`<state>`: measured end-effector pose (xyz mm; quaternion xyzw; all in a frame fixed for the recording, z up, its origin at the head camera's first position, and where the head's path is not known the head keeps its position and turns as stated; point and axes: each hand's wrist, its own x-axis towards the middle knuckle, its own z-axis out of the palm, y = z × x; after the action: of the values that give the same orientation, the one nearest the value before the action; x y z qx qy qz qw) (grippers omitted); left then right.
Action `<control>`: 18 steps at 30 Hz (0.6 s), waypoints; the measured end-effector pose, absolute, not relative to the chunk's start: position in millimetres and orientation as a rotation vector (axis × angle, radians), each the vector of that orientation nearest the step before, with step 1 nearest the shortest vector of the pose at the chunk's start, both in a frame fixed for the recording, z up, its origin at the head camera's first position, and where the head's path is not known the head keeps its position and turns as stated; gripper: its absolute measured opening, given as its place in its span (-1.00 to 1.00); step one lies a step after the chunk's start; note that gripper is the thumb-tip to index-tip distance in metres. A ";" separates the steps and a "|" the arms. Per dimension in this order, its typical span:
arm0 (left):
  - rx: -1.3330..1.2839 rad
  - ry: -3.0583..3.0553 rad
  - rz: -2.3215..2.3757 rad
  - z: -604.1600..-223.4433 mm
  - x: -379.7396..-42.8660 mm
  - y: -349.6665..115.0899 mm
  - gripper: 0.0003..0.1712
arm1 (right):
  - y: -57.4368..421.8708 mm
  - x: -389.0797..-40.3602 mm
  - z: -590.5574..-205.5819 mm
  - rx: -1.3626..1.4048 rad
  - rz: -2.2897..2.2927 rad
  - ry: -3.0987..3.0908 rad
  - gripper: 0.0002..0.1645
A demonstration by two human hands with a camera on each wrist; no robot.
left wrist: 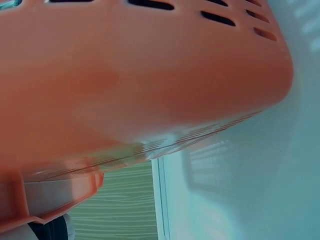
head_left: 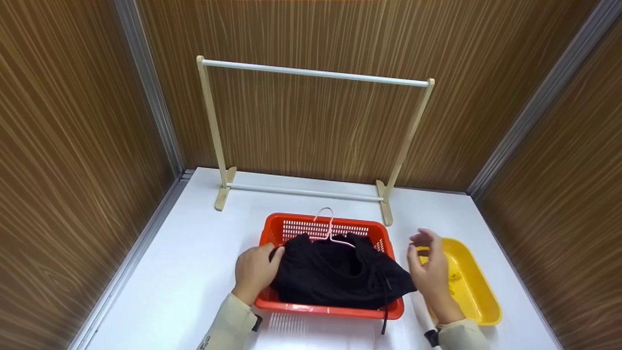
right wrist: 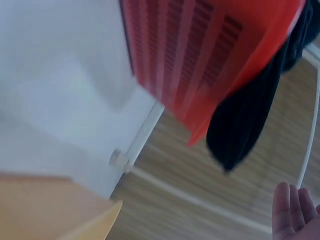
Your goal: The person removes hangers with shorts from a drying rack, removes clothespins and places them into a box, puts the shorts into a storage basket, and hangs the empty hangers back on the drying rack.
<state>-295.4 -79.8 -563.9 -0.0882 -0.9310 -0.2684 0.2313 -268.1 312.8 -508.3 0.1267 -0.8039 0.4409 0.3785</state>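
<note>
A black garment (head_left: 335, 272) with a dangling drawstring lies bunched over a red basket (head_left: 330, 311). The pink hanger (head_left: 331, 233) sits at its opening, hook up and arms partly hidden by cloth. At the basket's left side my left hand (head_left: 255, 270) pinches the garment's edge between thumb and fingers. My right hand (head_left: 430, 267) is raised to the right of the cloth, fingers loosely bent, holding nothing. In the right wrist view a corner of the black garment (right wrist: 245, 115) hangs over the basket's rim. The left wrist view shows the basket's outer wall (left wrist: 150, 75), not the hand.
Behind the basket stands a rack with wooden legs and a white top bar (head_left: 316, 73). A yellow tray (head_left: 478, 291) holding small yellow items is at the right, partly behind my right hand. Wood-patterned walls (head_left: 311, 131) enclose the white table (head_left: 194, 253).
</note>
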 end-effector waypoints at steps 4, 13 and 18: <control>-0.230 -2.577 -0.726 -563.9 -295.6 -80.7 -0.51 | 301.7 -274.4 -522.2 0.381 1.070 -2.118 -0.57; -0.260 -2.566 -0.738 -565.4 -297.6 -80.0 -0.51 | 284.7 -288.6 -546.8 0.414 0.740 -2.463 -0.73; -0.252 -2.552 -0.719 -564.8 -297.8 -78.8 -0.50 | 283.3 -290.0 -550.6 0.351 0.687 -2.579 -0.90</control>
<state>-297.8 -78.8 -564.8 -0.0919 -0.9310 -0.2621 0.2370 -290.0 283.3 -550.6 0.1272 -0.9339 0.2488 0.2231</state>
